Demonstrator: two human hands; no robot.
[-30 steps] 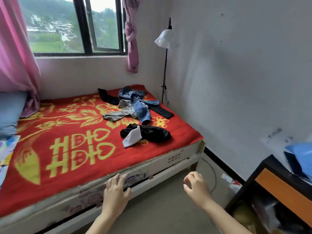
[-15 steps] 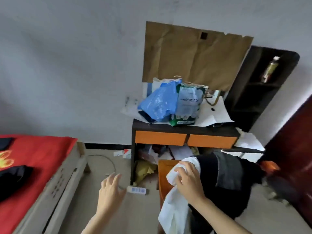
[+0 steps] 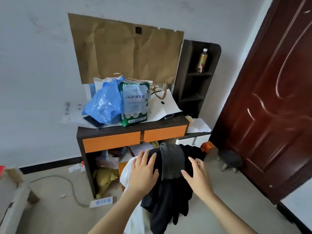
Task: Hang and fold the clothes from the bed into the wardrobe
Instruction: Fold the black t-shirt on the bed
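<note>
Step in hand, my read: taking a garment off the clothes pile (image 3: 168,196), lower centre of frame — pick-up not yet made. Left hand (image 3: 143,173) lies flat on the pile's left shoulder, fingers straight and spread, across where black cloth meets white. Right hand (image 3: 198,177) has the same pose on the right side, fingertips at the black cloth; can't confirm contact there. Both grips wide open, nothing held.

Pile is draped over some support I can't see, in front of the tabletop (image 3: 131,128) with the orange drawers. It's mostly black fabric hanging in long limp folds toward the floor. Grey garment (image 3: 171,161) lies over the top as a strip between the two hands. White garment (image 3: 125,176) bulges out at the left under the left hand. All soft and layered, likely tangled.

Next move probably needs fingers closing on one layer only — the grey piece on top is the easy candidate. Then lift clear so the black ones don't drag off. Wardrobe not in frame; bed corner (image 3: 15,205) just shows at the lower left edge.
</note>
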